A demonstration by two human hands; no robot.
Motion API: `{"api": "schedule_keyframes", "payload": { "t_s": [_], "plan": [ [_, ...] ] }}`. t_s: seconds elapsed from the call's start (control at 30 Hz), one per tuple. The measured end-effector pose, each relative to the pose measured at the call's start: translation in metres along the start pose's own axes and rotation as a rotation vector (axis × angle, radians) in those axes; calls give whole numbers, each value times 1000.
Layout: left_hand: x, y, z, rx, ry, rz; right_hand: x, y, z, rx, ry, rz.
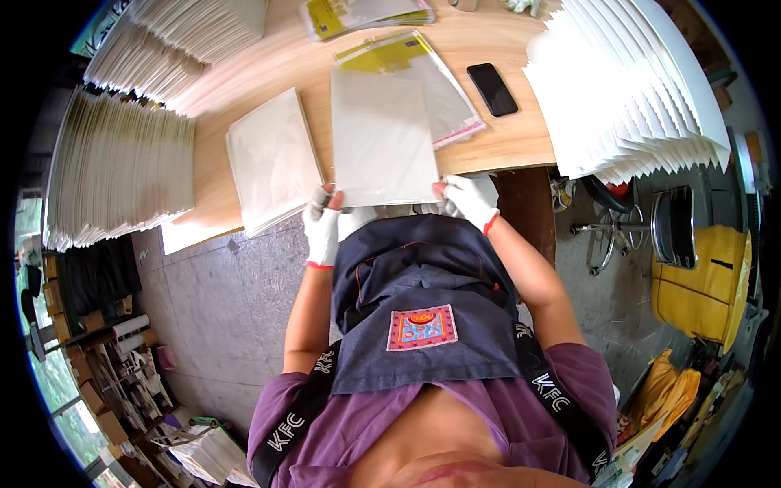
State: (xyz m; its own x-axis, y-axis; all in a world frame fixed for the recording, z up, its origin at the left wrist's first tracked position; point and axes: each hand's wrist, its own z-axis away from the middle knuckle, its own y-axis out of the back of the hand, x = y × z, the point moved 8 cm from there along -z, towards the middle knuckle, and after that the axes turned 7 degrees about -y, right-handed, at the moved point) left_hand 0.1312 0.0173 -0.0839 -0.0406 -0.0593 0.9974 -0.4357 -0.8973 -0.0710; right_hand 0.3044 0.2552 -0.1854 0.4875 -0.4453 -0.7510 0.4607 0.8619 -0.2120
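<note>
A pale wooden table (508, 142) spans the top of the frame. Tall piles of white paper hem it in: a fanned pile (626, 98) at upper right, a long pile (122, 167) at left and another pile (183, 53) at upper left. At the right edge, beyond the table, stands a yellow chair (704, 281).

The white rectangular sheet (384, 138) lies upper centre, its near edge at the table's front; whether it is one layer or several, I cannot tell. It covers much of a clear plastic packet with a yellow-green top (455, 102), whose right part juts out beyond it. Just left sits a low stack of glossy white sheets (277, 159).

The gloved left hand (322, 220) pinches the sheet's lower left corner, thumb against fingers; the gloved right hand (465, 203) pinches its lower right corner.

More yellow-green packets (366, 15) lie top centre, and a black smartphone (492, 89) rests right of the clear packet.
</note>
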Motion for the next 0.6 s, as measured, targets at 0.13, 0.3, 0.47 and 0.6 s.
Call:
{"api": "schedule_keyframes", "payload": {
  "t_s": [0.13, 0.3, 0.47, 0.6],
  "plan": [
    [65, 75, -4, 194, -288, -412, -58, -95, -11, -60, 87, 168],
    [57, 170, -28, 316, -281, -682, -93, -197, -65, -99, 249, 467],
    [-13, 201, -27, 219, -378, -1210, -93, -223, -68, 87, 387, 1143],
    [-23, 207, -33, 210, -337, -1112, -124, -165, -4, -230, 405, 710]
  ]
}}
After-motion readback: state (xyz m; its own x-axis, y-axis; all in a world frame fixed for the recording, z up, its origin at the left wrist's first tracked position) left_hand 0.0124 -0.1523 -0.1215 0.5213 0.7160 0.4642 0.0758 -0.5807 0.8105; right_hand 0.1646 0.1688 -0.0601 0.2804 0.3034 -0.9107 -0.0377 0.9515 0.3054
